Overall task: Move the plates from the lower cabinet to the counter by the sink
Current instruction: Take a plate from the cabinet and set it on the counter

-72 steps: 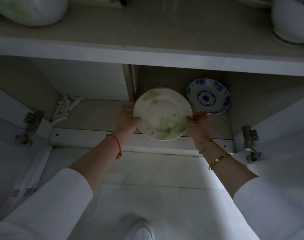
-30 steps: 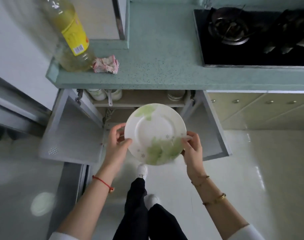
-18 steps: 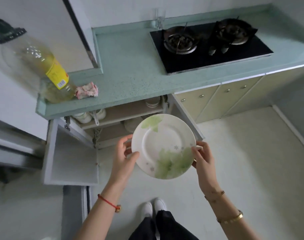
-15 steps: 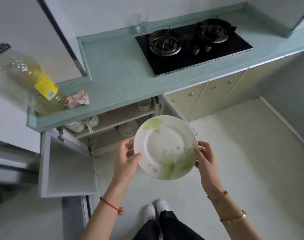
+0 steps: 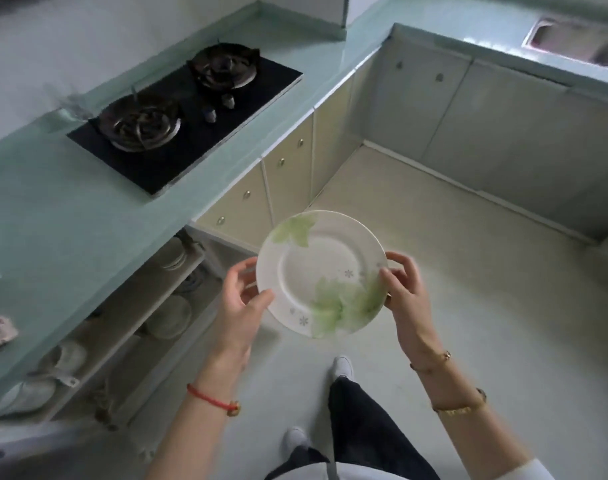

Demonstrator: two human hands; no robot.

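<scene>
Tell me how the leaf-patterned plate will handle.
The plate looks like glazed ceramic, so probably stiff and smooth, maybe slippery. Held at its rim by the left hand and right hand above hard floor, it would likely break if dropped.

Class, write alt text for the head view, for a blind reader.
The left hand and right hand hold a white, green-leafed plate by opposite edges above the floor. A teal counter with a gas hob lies left, over an open cabinet of dishes; a sink sits top right.
</scene>
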